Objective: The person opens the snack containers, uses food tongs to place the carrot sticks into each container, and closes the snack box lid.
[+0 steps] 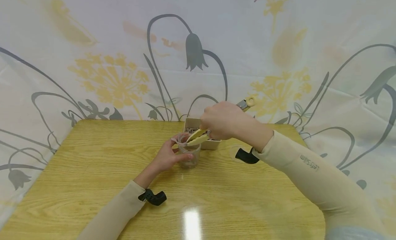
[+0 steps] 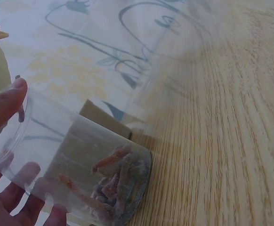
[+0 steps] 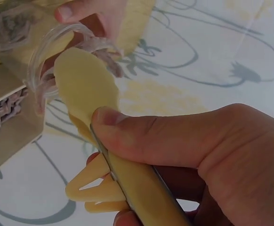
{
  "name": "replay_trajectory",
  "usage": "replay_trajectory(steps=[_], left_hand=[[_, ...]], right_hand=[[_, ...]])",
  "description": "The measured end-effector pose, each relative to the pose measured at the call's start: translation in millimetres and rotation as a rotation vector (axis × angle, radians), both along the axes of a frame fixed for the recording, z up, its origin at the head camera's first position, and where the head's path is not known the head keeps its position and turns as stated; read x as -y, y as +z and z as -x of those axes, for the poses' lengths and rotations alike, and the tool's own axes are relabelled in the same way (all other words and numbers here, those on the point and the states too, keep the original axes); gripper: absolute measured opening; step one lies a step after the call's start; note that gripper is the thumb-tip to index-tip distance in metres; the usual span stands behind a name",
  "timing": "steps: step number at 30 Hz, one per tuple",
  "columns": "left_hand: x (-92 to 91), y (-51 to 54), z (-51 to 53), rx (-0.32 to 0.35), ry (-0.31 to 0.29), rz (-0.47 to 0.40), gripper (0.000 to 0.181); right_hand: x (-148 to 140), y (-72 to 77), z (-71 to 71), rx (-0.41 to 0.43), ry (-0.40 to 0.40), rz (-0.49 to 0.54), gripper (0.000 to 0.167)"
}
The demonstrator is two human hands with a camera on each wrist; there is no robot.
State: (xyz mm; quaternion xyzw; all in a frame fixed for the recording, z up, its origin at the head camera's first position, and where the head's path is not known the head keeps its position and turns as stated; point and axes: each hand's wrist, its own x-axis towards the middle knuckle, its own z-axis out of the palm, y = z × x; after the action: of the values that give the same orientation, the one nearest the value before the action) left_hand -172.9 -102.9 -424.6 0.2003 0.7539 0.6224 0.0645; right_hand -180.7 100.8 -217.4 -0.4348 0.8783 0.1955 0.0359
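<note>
A white cloth printed with grey bellflowers and yellow blossoms (image 1: 102, 20) hangs behind a yellow wood-grain table (image 1: 232, 188). Near the table's twelve o'clock edge we see a clear, round plastic cup (image 2: 87, 160), with pinkish-brown dusted strips (image 2: 111, 186) lying in its bottom. Our left hand (image 1: 167, 156) reaches it from nine o'clock and holds it, fingers curved round the wall, thumb on the side nearer us.

Our right hand (image 1: 221, 121), at about one to two o'clock from the cup, grips a pair of yellow-headed tongs with metal edges (image 1: 198, 141). Their scalloped heads point toward eight o'clock, at the cup's mouth, and the handle end runs toward two. Some strips show at the rim beside the heads; we cannot tell whether the tongs pinch them.

At one o'clock, just behind the cup, sits a beige rectangular box (image 1: 209, 144) containing more dark strips (image 3: 5, 110). Beige sleeves (image 1: 114, 212) cover our forearms, and a black curved fitting (image 1: 154, 197) sits at our left wrist.
</note>
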Motion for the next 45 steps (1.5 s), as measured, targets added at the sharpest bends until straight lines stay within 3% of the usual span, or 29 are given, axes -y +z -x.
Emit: replay_trajectory(steps=[4, 11, 22, 35, 45], left_hand=[[0.6, 0.4, 0.2, -0.012, 0.002, -0.011, 0.072], [1.2, -0.4, 1.3, -0.029, -0.009, -0.016, 0.071], [-0.1, -2.1, -0.4, -0.018, 0.009, 0.019, 0.073], [1.8, -1.8, 0.7, 0.006, 0.011, -0.002, 0.080], [1.3, -0.3, -0.1, 0.020, -0.001, -0.003, 0.081]], right_hand=[[9.1, -1.4, -4.8, -0.043, -0.015, -0.016, 0.015], [24.9, -14.9, -7.0, -0.127, 0.041, -0.075, 0.011], [33.2, -29.0, -1.2, -0.071, 0.012, -0.102, 0.015], [46.9, -48.5, 10.1, -0.094, 0.020, -0.126, 0.005], [51.3, -57.9, 12.1, -0.075, -0.005, -0.150, 0.019]])
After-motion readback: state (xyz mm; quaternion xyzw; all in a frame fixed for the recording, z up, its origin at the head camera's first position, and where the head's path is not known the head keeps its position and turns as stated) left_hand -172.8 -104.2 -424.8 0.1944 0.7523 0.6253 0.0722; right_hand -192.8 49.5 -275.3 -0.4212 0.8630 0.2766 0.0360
